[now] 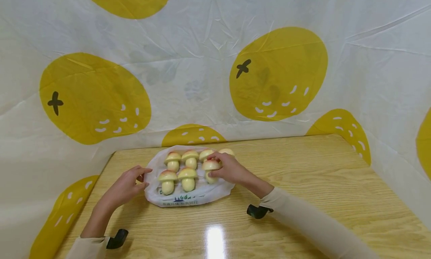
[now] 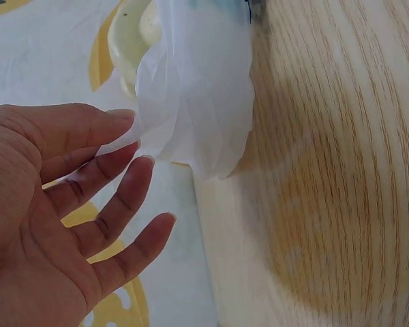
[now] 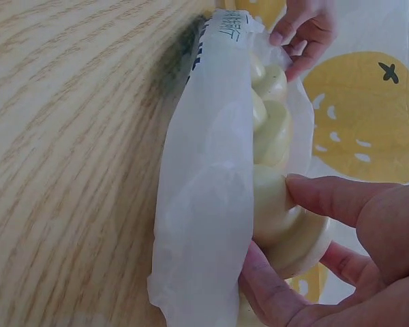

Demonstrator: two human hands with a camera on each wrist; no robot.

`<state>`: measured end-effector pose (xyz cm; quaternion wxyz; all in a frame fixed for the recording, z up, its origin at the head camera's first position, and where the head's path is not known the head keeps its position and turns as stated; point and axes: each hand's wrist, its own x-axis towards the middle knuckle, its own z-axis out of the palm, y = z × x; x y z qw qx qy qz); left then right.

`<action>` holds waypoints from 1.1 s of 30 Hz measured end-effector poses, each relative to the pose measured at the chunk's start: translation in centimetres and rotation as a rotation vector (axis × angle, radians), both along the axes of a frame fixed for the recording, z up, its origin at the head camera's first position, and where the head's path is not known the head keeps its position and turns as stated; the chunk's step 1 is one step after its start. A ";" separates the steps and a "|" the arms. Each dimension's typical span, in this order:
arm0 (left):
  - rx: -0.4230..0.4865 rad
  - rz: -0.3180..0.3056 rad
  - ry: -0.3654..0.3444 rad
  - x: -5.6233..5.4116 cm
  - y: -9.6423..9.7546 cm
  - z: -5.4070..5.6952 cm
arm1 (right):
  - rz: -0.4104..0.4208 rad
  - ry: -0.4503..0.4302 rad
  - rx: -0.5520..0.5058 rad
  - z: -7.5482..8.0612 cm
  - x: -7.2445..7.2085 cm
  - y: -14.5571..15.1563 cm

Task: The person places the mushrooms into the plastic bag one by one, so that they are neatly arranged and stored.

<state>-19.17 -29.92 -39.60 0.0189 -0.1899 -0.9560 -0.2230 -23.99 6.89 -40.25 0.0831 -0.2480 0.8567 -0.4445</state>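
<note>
A white plastic bag with green print lies on the table, with several toy mushrooms in two rows on it, their caps cream and reddish. My left hand pinches the bag's left edge between thumb and forefinger; its other fingers are spread apart in the left wrist view. My right hand grips the toy mushroom at the right end of the front row, thumb at its stem and fingers over the cap. That hand partly covers the back-row mushrooms at the right.
The wood-grain table stretches to the right and front. A pale cloth with big yellow fruit prints hangs behind the table and at both sides. Dark wrist-worn pieces stick out by both sleeves.
</note>
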 end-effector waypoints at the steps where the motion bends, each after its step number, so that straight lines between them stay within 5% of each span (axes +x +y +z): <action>1: 0.000 0.002 0.001 0.0 0.0 0.0 | 0.002 0.000 0.004 -0.1 0.0 -0.1; 12: -0.002 0.008 -0.014 -0.1 0.1 0.1 | -0.010 -0.012 0.061 -0.8 0.1 -0.9; 22: 0.001 0.005 -0.015 -0.2 0.2 0.2 | -0.044 0.159 0.240 -1.0 0.9 -1.3; 33: 0.018 0.004 -0.020 -0.3 0.1 -0.3 | -0.048 0.164 0.268 -1.1 1.2 -1.2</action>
